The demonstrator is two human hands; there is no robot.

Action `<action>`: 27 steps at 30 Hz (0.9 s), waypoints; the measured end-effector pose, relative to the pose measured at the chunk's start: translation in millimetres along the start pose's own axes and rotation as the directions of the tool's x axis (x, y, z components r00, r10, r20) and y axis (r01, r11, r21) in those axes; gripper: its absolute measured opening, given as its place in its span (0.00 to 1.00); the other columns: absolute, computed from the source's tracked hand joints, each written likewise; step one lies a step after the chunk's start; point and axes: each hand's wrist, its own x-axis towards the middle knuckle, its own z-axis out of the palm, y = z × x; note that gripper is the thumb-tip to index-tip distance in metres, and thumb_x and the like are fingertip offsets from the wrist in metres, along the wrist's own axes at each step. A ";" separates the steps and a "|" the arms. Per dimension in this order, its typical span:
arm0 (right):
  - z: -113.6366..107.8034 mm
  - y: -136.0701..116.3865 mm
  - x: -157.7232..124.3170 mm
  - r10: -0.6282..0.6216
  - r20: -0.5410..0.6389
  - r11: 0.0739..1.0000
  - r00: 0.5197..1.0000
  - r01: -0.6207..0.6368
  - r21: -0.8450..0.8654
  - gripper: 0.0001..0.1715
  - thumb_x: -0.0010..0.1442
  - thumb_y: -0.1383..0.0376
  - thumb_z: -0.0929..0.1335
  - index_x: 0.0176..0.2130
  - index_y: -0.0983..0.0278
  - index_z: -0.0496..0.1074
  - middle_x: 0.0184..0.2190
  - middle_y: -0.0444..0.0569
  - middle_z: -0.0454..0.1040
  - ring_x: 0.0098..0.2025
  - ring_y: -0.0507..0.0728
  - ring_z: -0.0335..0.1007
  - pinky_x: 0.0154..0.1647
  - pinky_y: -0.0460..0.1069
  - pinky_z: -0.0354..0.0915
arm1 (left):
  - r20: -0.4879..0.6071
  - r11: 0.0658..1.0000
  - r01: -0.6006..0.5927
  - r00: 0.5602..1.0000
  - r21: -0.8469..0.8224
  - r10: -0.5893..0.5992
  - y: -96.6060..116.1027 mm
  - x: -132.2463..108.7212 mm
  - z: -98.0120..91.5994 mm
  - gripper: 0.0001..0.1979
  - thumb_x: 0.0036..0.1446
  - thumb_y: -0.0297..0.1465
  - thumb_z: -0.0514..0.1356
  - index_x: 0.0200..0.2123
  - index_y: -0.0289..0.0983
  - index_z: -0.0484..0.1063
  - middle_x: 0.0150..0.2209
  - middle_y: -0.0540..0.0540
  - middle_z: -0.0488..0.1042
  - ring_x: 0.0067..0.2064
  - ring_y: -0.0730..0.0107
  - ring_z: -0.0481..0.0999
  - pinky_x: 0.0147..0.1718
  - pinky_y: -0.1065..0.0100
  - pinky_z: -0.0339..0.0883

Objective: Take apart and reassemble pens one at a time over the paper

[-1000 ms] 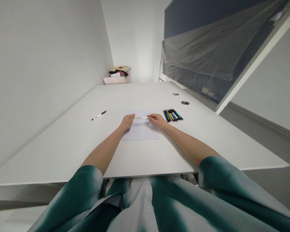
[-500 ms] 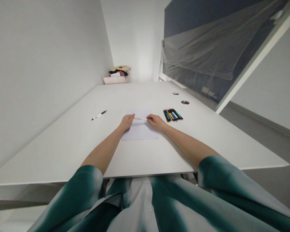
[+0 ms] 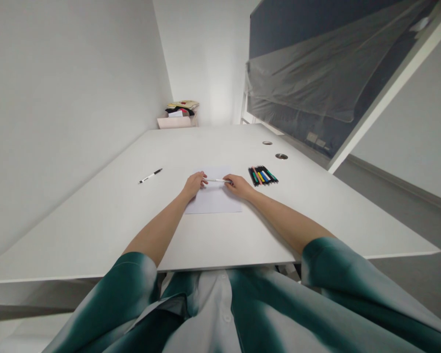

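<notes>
A slim white pen [image 3: 216,180] lies level between my hands, above a sheet of white paper [image 3: 215,202]. My right hand [image 3: 238,186] pinches its right end, where a dark part shows at the fingertips. At the other end is my left hand [image 3: 194,185], its fingers loosely bent around the pen's left tip and slightly spread. Both hands rest over the upper part of the sheet, one at each side. The fingers cover both ends of the pen.
Left of the paper lies a white and black pen [image 3: 150,176]. A row of several coloured markers [image 3: 263,175] sits right of my right hand. Two round metal grommets [image 3: 281,156] are set in the white table [image 3: 213,240]. A pink box [image 3: 174,122] stands at the far end.
My left fingers have loosened and spread a little at the pen's left end. The pen has shifted slightly to the right; my right hand stays nearly where it was.
</notes>
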 end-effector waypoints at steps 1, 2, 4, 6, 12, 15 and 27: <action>0.0 0.1 0.0 0.007 -0.001 1.000 1.000 -0.007 0.000 0.15 0.62 0.69 0.65 0.48 0.66 0.75 0.39 0.52 0.79 0.36 0.55 0.71 0.41 0.48 0.65 | -0.004 1.000 -0.026 1.000 -0.013 0.026 -0.1 0.4 0.0 0.15 0.59 0.42 0.54 0.36 0.35 0.71 0.27 0.47 0.74 0.27 0.71 0.71 0.31 0.68 0.65; 0.1 0.2 0.0 0.014 -0.001 1.000 1.000 -0.014 0.000 0.15 0.62 0.69 0.65 0.48 0.66 0.75 0.39 0.52 0.79 0.36 0.55 0.71 0.41 0.48 0.65 | -0.001 0.998 -0.056 0.998 -0.005 0.056 -0.2 0.7 -0.2 0.12 0.56 0.39 0.57 0.38 0.36 0.71 0.28 0.48 0.75 0.29 0.71 0.71 0.32 0.68 0.66; 0.1 0.2 0.1 0.024 -0.003 1.000 1.000 -0.024 -0.003 0.16 0.62 0.69 0.65 0.48 0.66 0.75 0.39 0.52 0.79 0.36 0.55 0.72 0.41 0.48 0.65 | 0.017 0.992 -0.116 0.993 0.046 0.115 -0.7 1.0 -0.8 0.11 0.50 0.33 0.61 0.38 0.36 0.71 0.29 0.50 0.74 0.30 0.72 0.71 0.35 0.68 0.66; -0.1 0.0 0.0 0.029 -0.005 1.000 1.000 -0.029 -0.008 0.16 0.62 0.69 0.65 0.48 0.66 0.75 0.40 0.52 0.79 0.37 0.55 0.72 0.42 0.47 0.65 | 0.031 0.984 -0.151 0.988 0.092 0.149 -1.5 1.3 -1.0 0.09 0.47 0.31 0.62 0.34 0.36 0.72 0.28 0.51 0.72 0.31 0.72 0.70 0.36 0.68 0.66; -1.9 -1.7 -0.6 0.041 0.000 0.999 0.999 -0.041 -0.017 0.16 0.62 0.70 0.64 0.48 0.67 0.74 0.40 0.53 0.79 0.37 0.55 0.71 0.42 0.47 0.64 | 0.049 0.983 -0.133 0.991 0.125 0.128 -5.0 1.9 -0.9 0.09 0.49 0.35 0.61 0.31 0.36 0.71 0.25 0.51 0.70 0.29 0.71 0.67 0.32 0.67 0.62; -2.7 -2.4 -1.0 0.040 0.008 0.999 0.999 -0.040 -0.013 0.15 0.61 0.69 0.64 0.48 0.67 0.74 0.39 0.52 0.79 0.36 0.55 0.71 0.41 0.47 0.63 | 0.063 0.984 -0.105 0.993 0.147 0.097 -4.6 1.2 -1.7 0.11 0.51 0.39 0.59 0.30 0.37 0.71 0.24 0.51 0.70 0.29 0.70 0.66 0.31 0.67 0.60; -2.1 -7.1 -2.8 -0.007 0.012 1.000 1.000 0.007 -0.030 0.16 0.67 0.63 0.63 0.51 0.65 0.73 0.41 0.53 0.78 0.41 0.56 0.72 0.43 0.48 0.63 | 0.072 0.959 -0.086 0.995 0.271 0.068 8.4 -6.8 -3.8 0.23 0.59 0.49 0.53 0.23 0.37 0.68 0.20 0.51 0.66 0.26 0.71 0.63 0.27 0.68 0.56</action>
